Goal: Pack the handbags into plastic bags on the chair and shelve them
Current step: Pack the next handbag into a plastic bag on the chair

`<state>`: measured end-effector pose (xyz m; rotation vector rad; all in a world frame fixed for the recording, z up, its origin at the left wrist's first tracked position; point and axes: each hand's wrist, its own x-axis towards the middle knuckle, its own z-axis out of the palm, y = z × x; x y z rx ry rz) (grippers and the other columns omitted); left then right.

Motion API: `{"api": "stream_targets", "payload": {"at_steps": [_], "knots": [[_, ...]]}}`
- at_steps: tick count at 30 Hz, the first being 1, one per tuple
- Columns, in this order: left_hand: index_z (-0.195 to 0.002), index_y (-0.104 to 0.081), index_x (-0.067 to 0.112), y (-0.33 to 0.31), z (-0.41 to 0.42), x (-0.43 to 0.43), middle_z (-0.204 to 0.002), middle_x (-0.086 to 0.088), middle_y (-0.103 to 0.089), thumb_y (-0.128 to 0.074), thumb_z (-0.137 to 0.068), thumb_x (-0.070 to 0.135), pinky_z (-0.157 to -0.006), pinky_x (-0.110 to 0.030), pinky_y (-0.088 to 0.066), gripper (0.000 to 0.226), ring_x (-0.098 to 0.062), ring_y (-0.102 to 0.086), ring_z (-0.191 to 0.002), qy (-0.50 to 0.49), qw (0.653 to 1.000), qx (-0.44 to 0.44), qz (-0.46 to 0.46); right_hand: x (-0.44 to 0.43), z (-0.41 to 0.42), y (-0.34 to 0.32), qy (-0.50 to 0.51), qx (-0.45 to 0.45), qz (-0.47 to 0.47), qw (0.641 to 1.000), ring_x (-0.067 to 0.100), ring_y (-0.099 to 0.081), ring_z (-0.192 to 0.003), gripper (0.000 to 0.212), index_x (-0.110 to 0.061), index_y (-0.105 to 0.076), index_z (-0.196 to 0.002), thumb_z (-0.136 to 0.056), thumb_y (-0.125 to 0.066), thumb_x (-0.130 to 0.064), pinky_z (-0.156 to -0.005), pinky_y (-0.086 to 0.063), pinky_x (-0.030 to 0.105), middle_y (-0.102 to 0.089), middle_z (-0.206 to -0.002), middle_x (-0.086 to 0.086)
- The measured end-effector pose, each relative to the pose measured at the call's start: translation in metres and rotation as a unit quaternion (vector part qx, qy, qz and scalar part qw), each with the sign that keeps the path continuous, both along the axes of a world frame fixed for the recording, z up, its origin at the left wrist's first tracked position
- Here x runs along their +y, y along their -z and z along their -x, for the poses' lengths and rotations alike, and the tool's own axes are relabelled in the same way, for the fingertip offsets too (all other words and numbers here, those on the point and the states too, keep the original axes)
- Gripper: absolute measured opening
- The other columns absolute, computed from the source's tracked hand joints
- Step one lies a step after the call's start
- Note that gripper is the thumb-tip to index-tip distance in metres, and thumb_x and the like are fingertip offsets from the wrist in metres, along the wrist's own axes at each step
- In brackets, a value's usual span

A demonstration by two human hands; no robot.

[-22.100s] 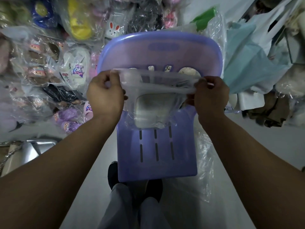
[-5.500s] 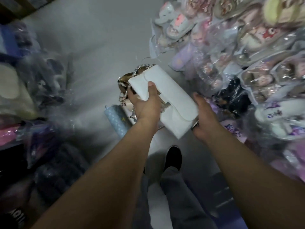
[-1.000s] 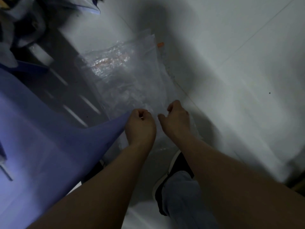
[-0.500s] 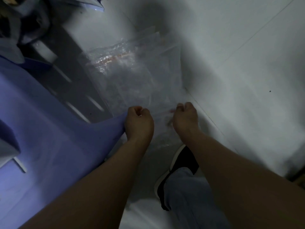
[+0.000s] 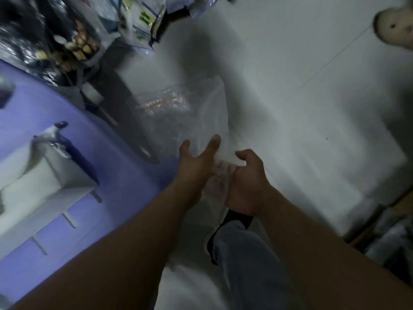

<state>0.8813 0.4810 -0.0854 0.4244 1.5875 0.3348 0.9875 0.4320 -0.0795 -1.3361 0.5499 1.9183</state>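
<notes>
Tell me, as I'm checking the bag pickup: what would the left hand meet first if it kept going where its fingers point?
The clear plastic bags on the floor. The left hand has its straight fingers right at them, though depth is unclear.

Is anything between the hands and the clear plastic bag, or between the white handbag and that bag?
Nothing visible. The left hand touches the clear plastic bag and the right hand grips it; only bare seat of the purple plastic chair separates the white handbag from it.
</notes>
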Motion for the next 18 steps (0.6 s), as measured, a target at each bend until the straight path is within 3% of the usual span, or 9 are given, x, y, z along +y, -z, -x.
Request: {"api": "stream_targets", "payload": {"at_steps": [1, 3, 5, 7, 10, 12, 14, 16, 18], "knots": [[-0.143, -0.043, 0.019, -0.013, 0.005, 0.008, -0.122, 0.002, -0.061, -0.078, -0.082, 0.045, -0.095, -0.044, -0.055, 0.075, -0.021, -0.064, -0.108, 0.043, 0.996, 0.025, -0.069, 0.003, 0.002, -0.015, 0.001, 0.01, 0.006, 1.0, 0.037, -0.062, -0.122, 0.068, -0.003, -0.068, -0.127, -0.092, -0.033, -0.049, -0.106, -0.045, 0.047, -0.064, -0.131, 0.022], [-0.121, -0.057, 0.02, -0.043, 0.018, 0.027, -0.104, 0.009, -0.065, -0.069, -0.09, 0.018, -0.088, -0.034, -0.057, 0.034, -0.016, -0.066, -0.098, 0.123, 0.975, 0.074, -0.17, 0.014, 0.01, -0.042, -0.008, -0.02, 0.021, 1.0, 0.034, -0.072, -0.092, 0.065, -0.004, -0.079, -0.101, -0.092, -0.033, -0.049, -0.09, -0.051, 0.042, -0.073, -0.105, 0.019], [-0.121, -0.061, 0.022, -0.071, 0.037, 0.045, -0.11, 0.011, -0.066, -0.065, -0.091, 0.018, -0.089, -0.019, -0.046, 0.03, -0.012, -0.063, -0.103, 0.214, 0.939, 0.121, -0.242, 0.028, 0.017, -0.07, 0.011, -0.079, 0.018, 0.997, 0.031, -0.067, -0.076, 0.06, -0.003, -0.075, -0.085, -0.092, -0.039, -0.05, -0.081, -0.05, 0.04, -0.071, -0.087, 0.015], [-0.13, -0.06, 0.022, -0.099, 0.066, 0.059, -0.128, 0.004, -0.063, -0.065, -0.092, 0.022, -0.095, -0.011, -0.033, 0.039, -0.011, -0.056, -0.117, 0.305, 0.881, 0.153, -0.327, 0.042, 0.023, -0.089, 0.1, -0.157, 0.016, 0.982, 0.031, -0.063, -0.08, 0.052, -0.005, -0.066, -0.084, -0.092, -0.049, -0.053, -0.086, -0.051, 0.043, -0.065, -0.085, 0.013], [-0.125, -0.066, 0.019, -0.137, 0.127, 0.069, -0.119, -0.006, -0.065, -0.071, -0.084, 0.017, -0.092, -0.016, -0.037, 0.041, -0.02, -0.058, -0.109, 0.388, 0.798, 0.146, -0.437, 0.074, 0.039, -0.117, 0.159, -0.06, -0.116, 0.979, 0.03, -0.063, -0.101, 0.059, -0.014, -0.066, -0.113, -0.088, -0.047, -0.064, -0.101, -0.044, 0.047, -0.068, -0.105, 0.01], [-0.125, -0.067, 0.024, -0.157, 0.171, 0.071, -0.113, -0.005, -0.064, -0.071, -0.08, 0.025, -0.084, -0.029, -0.041, 0.045, -0.025, -0.057, -0.102, 0.45, 0.755, 0.184, -0.439, 0.104, 0.061, -0.135, 0.056, -0.025, -0.138, 0.988, 0.029, -0.06, -0.115, 0.065, -0.018, -0.06, -0.127, -0.09, -0.045, -0.069, -0.112, -0.037, 0.049, -0.064, -0.124, 0.008], [-0.128, -0.065, 0.032, -0.17, 0.212, 0.066, -0.115, -0.002, -0.061, -0.064, -0.08, 0.039, -0.081, -0.036, -0.04, 0.048, -0.03, -0.054, -0.101, 0.49, 0.728, 0.251, -0.408, 0.131, 0.091, -0.144, -0.106, -0.085, -0.148, 0.98, 0.023, -0.059, -0.11, 0.047, -0.02, -0.062, -0.116, -0.091, -0.055, -0.059, -0.114, -0.037, 0.047, -0.063, -0.118, 0.003], [-0.124, -0.066, 0.035, -0.179, 0.247, 0.052, -0.115, -0.003, -0.06, -0.055, -0.077, 0.05, -0.079, -0.04, -0.04, 0.051, -0.035, -0.052, -0.097, 0.475, 0.734, 0.304, -0.378, 0.148, 0.133, -0.15, -0.254, -0.125, -0.167, 0.945, 0.021, -0.066, -0.097, 0.027, -0.011, -0.069, -0.109, -0.097, -0.06, -0.033, -0.096, -0.053, 0.038, -0.069, -0.108, 0.005], [-0.116, -0.069, 0.04, -0.186, 0.276, 0.036, -0.118, -0.002, -0.058, -0.047, -0.074, 0.059, -0.084, -0.044, -0.037, 0.051, -0.036, -0.049, -0.1, 0.417, 0.758, 0.369, -0.339, 0.153, 0.179, -0.158, -0.331, -0.136, -0.183, 0.916, 0.022, -0.072, -0.084, 0.018, 0.003, -0.068, -0.108, -0.099, -0.056, -0.007, -0.073, -0.059, 0.029, -0.072, -0.101, 0.015]]}}
